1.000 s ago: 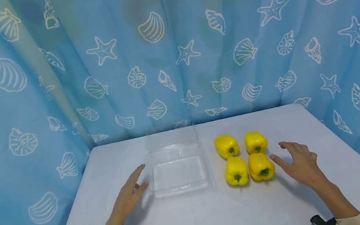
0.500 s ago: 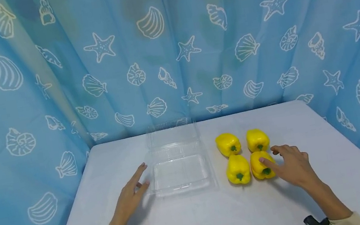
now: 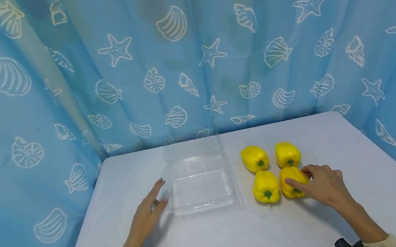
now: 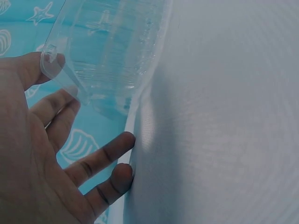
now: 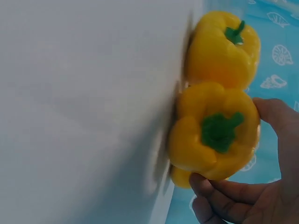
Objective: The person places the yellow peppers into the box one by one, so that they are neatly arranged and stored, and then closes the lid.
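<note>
Yellow pepper (image 3: 288, 175) has another pepper (image 3: 265, 184) between it and clear container (image 3: 202, 189).

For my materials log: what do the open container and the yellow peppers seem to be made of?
Container: likely thin clear plastic, glossy; see-through walls with bright edge glints. Yellow peppers: smooth, shiny surface catching highlights; real or moulded plastic, the look leaves open.
</note>
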A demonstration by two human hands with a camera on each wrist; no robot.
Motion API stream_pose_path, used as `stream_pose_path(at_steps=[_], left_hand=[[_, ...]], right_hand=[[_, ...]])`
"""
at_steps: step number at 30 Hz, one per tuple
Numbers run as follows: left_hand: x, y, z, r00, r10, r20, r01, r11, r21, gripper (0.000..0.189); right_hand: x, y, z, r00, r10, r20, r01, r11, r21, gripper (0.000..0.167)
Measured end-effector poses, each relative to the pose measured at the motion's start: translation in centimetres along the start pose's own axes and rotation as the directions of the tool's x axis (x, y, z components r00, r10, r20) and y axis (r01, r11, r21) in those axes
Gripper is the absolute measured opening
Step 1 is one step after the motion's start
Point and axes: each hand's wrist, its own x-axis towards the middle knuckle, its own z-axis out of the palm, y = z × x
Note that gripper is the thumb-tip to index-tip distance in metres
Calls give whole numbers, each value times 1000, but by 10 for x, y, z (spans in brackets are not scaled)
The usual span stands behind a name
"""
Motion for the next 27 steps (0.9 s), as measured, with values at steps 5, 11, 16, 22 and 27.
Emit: stream_pose_path(at_steps=[5,11,16,22,27], left_hand=[[-1,-1,3,1000,-12,11,11,1000,10,56],[-2,-1,-1,1000,3,9,-3,1000,14,56],[-1,0,-5,1000,-9,13,9,1000,22,57],[0,1,-4,999,-32,23,31,999,19,58],[0,1,-3,999,-38,20,38,999,18,58]], right_hand=[[2,3,-7,999,23,36,-26,997,76,77],[0,3,-13,1000,16,19,-18,990,137,67],[0,-4,-11,997,31,68,-37,996,76,86],[0,-13,-8,997,35,75,-35,999,5,94],[3,-17,-5,995,40,89,-36,998,-45,99]])
